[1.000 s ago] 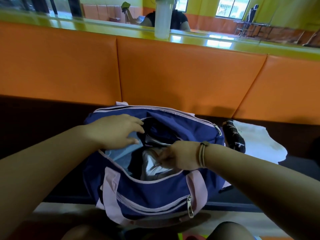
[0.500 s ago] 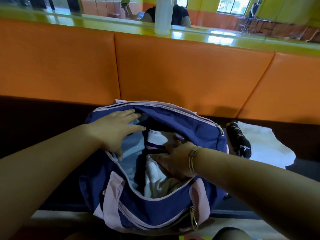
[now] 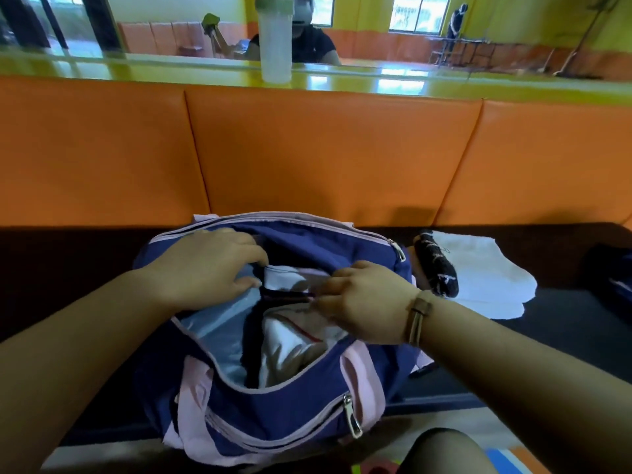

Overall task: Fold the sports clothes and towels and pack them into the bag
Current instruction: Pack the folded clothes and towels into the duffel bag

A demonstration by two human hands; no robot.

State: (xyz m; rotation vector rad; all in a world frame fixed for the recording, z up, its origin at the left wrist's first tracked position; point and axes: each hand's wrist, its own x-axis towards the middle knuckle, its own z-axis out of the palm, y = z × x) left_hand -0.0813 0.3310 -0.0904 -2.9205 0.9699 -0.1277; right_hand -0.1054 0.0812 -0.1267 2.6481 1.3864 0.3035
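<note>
**Two hands at the mouth of an open duffel**

Two bare hands work at the unzipped top of a navy-blue nylon duffel bag with pale pink straps (image 3: 273, 415). The bag sits on the black padded bench (image 3: 68, 268) against an orange vinyl backrest (image 3: 307, 159).

At the left, the left hand (image 3: 205, 268) lies over the bag's far-left rim. Its fingers are spread and nearly straight, pressing the blue fabric down. The thumb rests on the light-blue lining, and the hand grasps nothing.

In the middle of the opening lies a white folded garment (image 3: 290, 350), already inside the bag, with a dark piece of cloth just left of it. The right hand (image 3: 366, 309) reaches into the opening from the right, fingers curled inward and pinching the upper edge of the white garment. The fingertips are blurred, so the exact hold is unclear. A tan band (image 3: 419, 316) circles the right wrist. A silver zip pull (image 3: 352, 419) hangs on the bag's front pocket, which faces the camera.

Right of the bag, a black knitted roll with pale markings (image 3: 437, 268) lies just beside the bag's end, on the edge of a white towel (image 3: 485, 278) spread flat and unfolded on the bench. At the far right a dark blue object (image 3: 612, 278) is cut off by the frame.

Behind the backrest, a translucent plastic bottle with a green lid (image 3: 275, 39) stands upright on a glossy yellow-green ledge (image 3: 136, 68). A knee (image 3: 444, 453) shows at the bottom right.
</note>
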